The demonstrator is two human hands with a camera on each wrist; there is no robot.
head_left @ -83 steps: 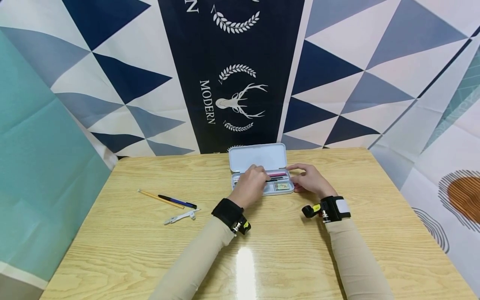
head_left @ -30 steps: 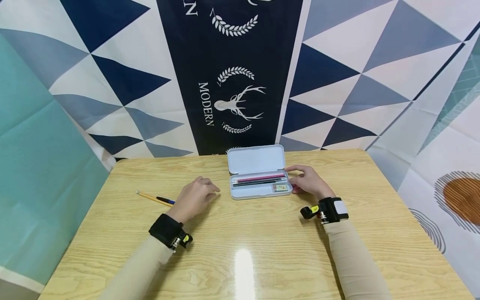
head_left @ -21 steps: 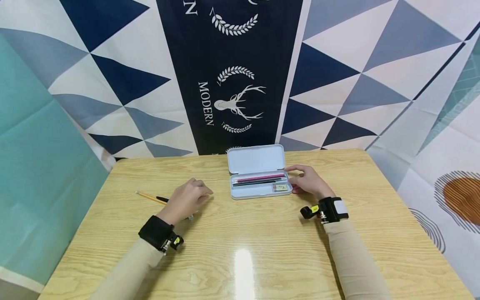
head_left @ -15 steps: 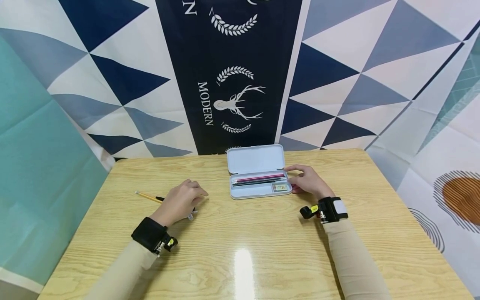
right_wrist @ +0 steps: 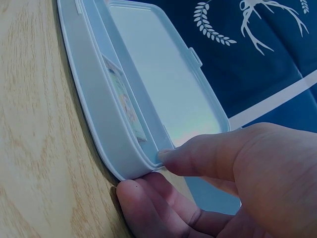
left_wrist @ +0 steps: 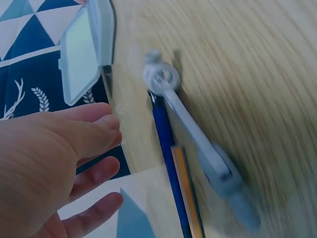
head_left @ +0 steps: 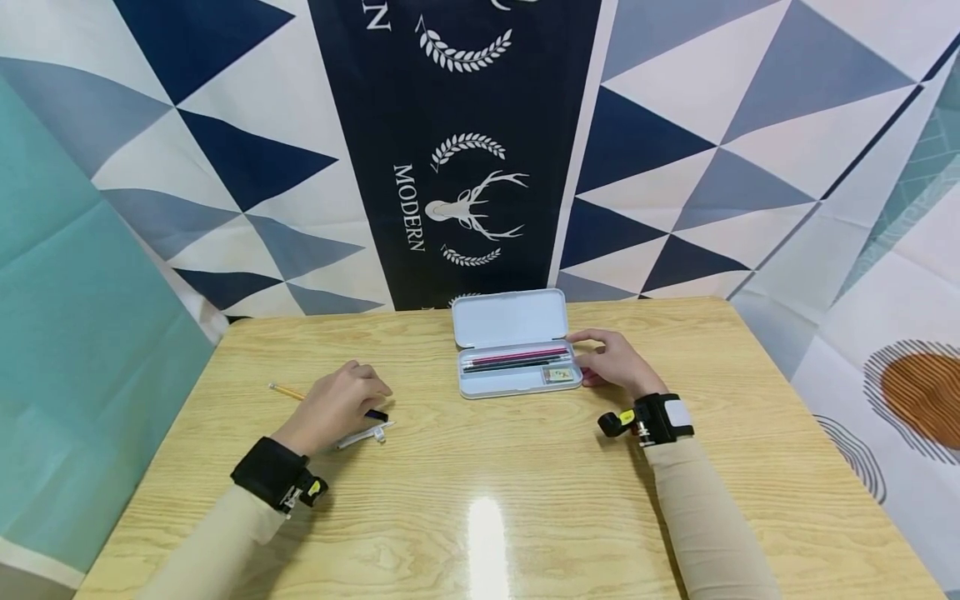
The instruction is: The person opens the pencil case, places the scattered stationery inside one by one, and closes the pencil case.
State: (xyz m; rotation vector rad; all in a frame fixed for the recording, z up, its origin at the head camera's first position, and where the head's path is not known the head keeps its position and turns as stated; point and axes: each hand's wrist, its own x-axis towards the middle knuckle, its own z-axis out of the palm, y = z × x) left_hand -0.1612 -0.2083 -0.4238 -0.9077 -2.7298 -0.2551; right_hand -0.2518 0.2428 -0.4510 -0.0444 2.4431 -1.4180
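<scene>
My right hand (head_left: 618, 367) pinches the right end of an open light-blue pencil case (head_left: 498, 384). In the right wrist view, the thumb lies on the rim and the fingers are against the outer wall (right_wrist: 106, 124). Several pencils (head_left: 517, 360) and a small eraser (head_left: 558, 375) lie inside. Over on the left, my left hand (head_left: 337, 404) hovers with loosely bent fingers and nothing in them. Below it lie a yellow pencil (head_left: 285, 390), a blue pen (left_wrist: 168, 163) and a pale grey drawing compass (left_wrist: 195, 131), partly hidden by the hand in the head view.
The wooden table (head_left: 450, 500) meets a patterned cloth backdrop (head_left: 480, 167) at its far edge. The case's raised lid (head_left: 510, 320) stands close to that backdrop. A teal cloth (head_left: 97, 333) hangs along the left side.
My left hand has left the pencil case and moved left over the loose pen, pencil and compass. A dark pencil it was handling now lies in the case. My right hand stays put.
</scene>
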